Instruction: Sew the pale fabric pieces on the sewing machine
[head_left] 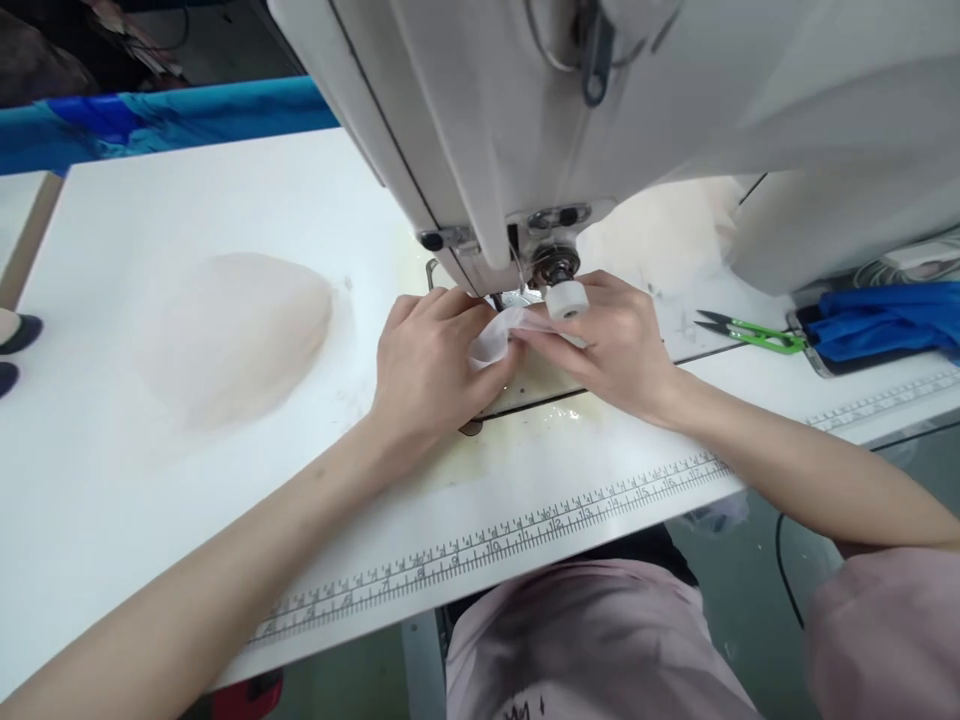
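A small piece of thin white fabric (493,340) lies between my two hands, just in front of the needle area of a white sewing machine (480,130). My left hand (439,365) pinches the fabric's left part between thumb and fingers. From the right, my right hand (619,345) grips the other end, its fingers close to the presser foot and beside a white round knob (567,300). The fingertips of both hands nearly meet over the metal plate. The needle's tip and the fabric's far edge are partly hidden.
Green-handled thread snips (757,335) rest at the right, beside a dark tray (825,360) with blue cloth (889,318). A printed ruler (525,530) runs along the front edge of the white table (150,400). Blue fabric (202,115) lines the far edge.
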